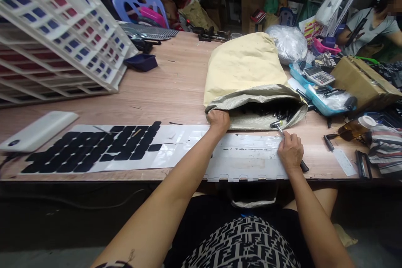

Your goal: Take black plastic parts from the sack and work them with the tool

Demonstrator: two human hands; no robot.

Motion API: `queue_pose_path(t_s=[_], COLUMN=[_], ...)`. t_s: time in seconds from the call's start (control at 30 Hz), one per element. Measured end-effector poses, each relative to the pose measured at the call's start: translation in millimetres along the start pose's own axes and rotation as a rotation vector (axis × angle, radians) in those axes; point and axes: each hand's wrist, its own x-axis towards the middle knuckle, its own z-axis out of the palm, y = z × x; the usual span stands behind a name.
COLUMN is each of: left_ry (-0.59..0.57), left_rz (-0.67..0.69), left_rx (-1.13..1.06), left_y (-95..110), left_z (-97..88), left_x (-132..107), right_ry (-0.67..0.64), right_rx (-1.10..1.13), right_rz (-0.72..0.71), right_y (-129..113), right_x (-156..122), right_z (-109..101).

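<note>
Closest to us is a shirt with blocky black and tan marks all over it. Past it, two bare arms reach over the table. We see the left hand at the near left corner of a big, pale yellow sack. Its fingers curl at the sack's lip, and it looks like a tight hold (we cannot see the fingertips, so we are only mostly sure). The sack lies on the table with its mouth facing us. Inside we see lots of black pieces, but it is too dark to tell what they are.

The right hand has its fingers wrapped around the handle of a small hammer. The hammer's shiny head is at the front edge of the sack's mouth, and we cannot tell if they touch. Between the arms is a flat white board, and off to the left lies a white sheet with rows of black patches.

We think the step in hand is holding the mouth wide for the hammer. If so, the next move calls for a steady left hand, so the mouth does not flop shut, and a gentle right hand, so nothing snags.
</note>
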Motion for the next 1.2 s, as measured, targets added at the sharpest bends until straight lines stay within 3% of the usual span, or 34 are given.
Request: queue_pose_path(t_s=[0.1,0.2,0.33,0.43,0.53,0.7,0.87,1.03,1.2], left_ry=[0.131,0.236,0.092,0.082,0.11,0.092,0.118,0.138,0.111], left_rz=[-0.046,0.112,0.511,0.665,0.694,0.698,0.701,0.697,0.693], left_rx=[-0.024,-0.164,-0.397,-0.494,-0.577,-0.623,-0.63,-0.64,-0.636], left_y=[-0.7,3.5,13.1,16.2,14.7,13.1,13.8,13.8,14.3], left_z=[-1.3,4.0,31.4,56.9,70.4,71.1,74.2,76.8,73.4], left_x=[-12.6,-40.2,-78.9,-87.4,-81.8,-75.6,-76.0,-74.6,-75.4], right_ry=[-0.004,-0.01,-0.012,-0.025,-0.058,-0.09,-0.155,-0.137,-0.147], right_rx=[0.007,0.01,0.026,0.041,0.117,0.488,0.837,0.794,0.723], right_rz=[0.004,0.007,0.019,0.023,0.032,0.136,0.038,-0.037,-0.012], right_y=[-0.6,-0.3,0.0,0.5,2.9,8.0,-0.8,-10.0,-12.3], right_x=[-0.8,-1.6,-1.1,2.0,5.1,-4.4,-29.1,-43.5,-42.7], right_z=[0.3,1.7,3.0,1.8,-3.5,-26.0,-52.7,-53.0,-47.9])
